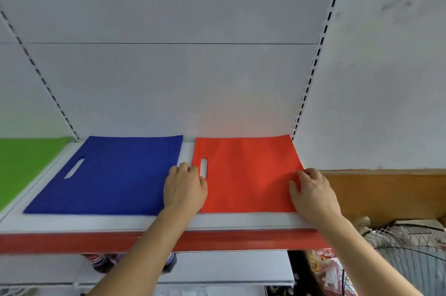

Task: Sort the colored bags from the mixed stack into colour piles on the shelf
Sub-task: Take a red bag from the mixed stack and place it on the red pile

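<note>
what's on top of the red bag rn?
Both hands. The left hand rests on the red bag at its left edge by the handle slot; the right hand presses its right edge. Whether other bags lie underneath it is hidden.

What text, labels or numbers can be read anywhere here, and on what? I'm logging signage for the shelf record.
None can be read.
The blue bag, red bag and green bag are plain, with no print.
The shelf's red front strip carries no visible label.
The packaging below the shelf at lower right shows red and yellow print, too blurred to read.
</note>
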A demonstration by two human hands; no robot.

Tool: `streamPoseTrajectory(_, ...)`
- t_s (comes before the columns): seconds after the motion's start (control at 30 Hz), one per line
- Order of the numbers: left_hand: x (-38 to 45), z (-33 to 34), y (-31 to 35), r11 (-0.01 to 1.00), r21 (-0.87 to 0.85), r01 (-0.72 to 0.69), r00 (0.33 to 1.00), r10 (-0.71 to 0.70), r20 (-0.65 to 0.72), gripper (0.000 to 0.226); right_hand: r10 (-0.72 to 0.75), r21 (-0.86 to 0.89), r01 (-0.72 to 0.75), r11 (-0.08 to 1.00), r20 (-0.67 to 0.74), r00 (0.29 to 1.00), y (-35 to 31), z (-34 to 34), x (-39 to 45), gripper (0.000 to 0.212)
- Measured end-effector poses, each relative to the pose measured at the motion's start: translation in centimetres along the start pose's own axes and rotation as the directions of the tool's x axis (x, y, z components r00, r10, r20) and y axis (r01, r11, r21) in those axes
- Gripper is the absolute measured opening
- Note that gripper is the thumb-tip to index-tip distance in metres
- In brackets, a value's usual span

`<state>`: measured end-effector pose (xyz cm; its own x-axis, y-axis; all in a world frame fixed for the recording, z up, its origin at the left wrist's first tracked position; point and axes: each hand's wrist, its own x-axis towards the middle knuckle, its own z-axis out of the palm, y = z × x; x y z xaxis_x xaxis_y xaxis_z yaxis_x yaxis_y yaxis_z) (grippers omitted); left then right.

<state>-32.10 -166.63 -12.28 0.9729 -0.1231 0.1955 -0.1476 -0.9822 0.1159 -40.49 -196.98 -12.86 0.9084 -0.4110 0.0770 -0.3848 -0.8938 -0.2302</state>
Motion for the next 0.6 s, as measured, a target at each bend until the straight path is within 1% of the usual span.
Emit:
streamPoseTrajectory(0.07, 0.1, -0.3, 0.0, 1.0, 0.008, -0.002, 1.0, 0.003, -0.01, 0.031, -0.009, -0.045, 0.009, 0.999, -0.002, 1.0, 0.2, -0.3, 0.1, 0.039)
streamPoseTrajectory(0.17, -0.1, -1.1, -0.4, 1.0, 0.002, -0.005, 0.998, 0.005, -0.064, 0.036, -0.076, -0.085, 0.07, 0.994, -0.075, 0.994, -0.1, -0.7, 0.5, 0.047)
streamPoseTrajectory(0.27, -1.0, -1.9, -1.8, 1.0, 0.021, -0.007, 0.994, 0.009, -0.108, 0.047, -0.219, -0.04, 0.216, 0.976, -0.151, 0.964, -2.4, -0.4, 0.7, 0.053)
streamPoseTrajectory(0.37, -2.5, -2.8, -4.5, 0.998, 0.057, 0.029, 0.993, -0.022, -0.12, 0.06, -0.352, -0.021, 0.354, 0.935, -0.191, 0.916, -6.7, 0.4, -0.2, 0.058)
streamPoseTrajectory(0.5, -4.5, -4.6, -9.5, 0.991, 0.07, 0.117, 0.987, -0.109, -0.116, 0.065, -0.512, -0.053, 0.509, 0.859, -0.129, 0.85, -13.4, 0.8, -2.9, 0.07)
streamPoseTrajectory(0.6, -6.0, -6.6, -14.0, 0.98, 0.063, 0.187, 0.975, -0.177, -0.138, 0.066, -0.589, -0.089, 0.583, 0.808, -0.078, 0.805, -19.1, 0.5, -4.7, 0.079)
